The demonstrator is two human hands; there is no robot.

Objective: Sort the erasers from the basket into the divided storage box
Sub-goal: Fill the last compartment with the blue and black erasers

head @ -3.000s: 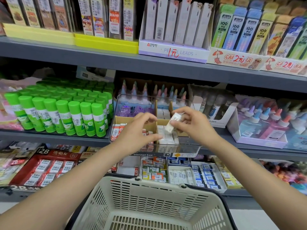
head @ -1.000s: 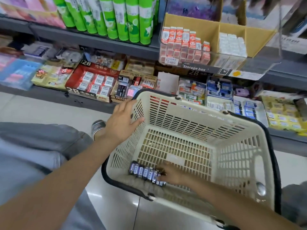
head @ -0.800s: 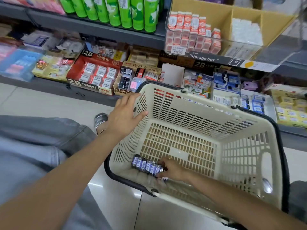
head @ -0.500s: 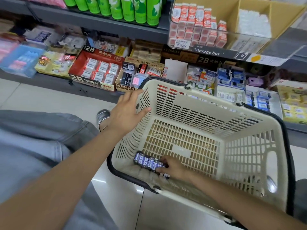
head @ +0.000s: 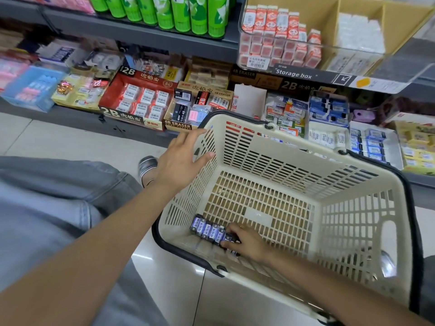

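Lower centre, right hand (head: 249, 242) pinches blue-labelled erasers (head: 209, 229) in the basket (head: 353, 222); left hand (head: 181, 161) rests spread on its rim; upper right, box (head: 306, 74) reads "Storage box"

**Basket on the floor before the shelves, storage box above**

The basket (head: 357, 234) stands on the floor (head: 58, 140) in front of the lower shelf of eraser cartons (head: 138, 100). A row of erasers (head: 207, 228) lies on the basket's bottom, against its near-left wall. The right hand (head: 247, 241) is inside the basket, touching the right end of that row. The left hand (head: 181, 161) rests on the basket's left rim. The storage box (head: 306, 75) sits on the shelf above, behind and up from the basket; boxed erasers (head: 280, 36) fill its left compartment, more erasers (head: 359, 31) the compartment to the right. Glue sticks (head: 179, 12) stand left of the box.
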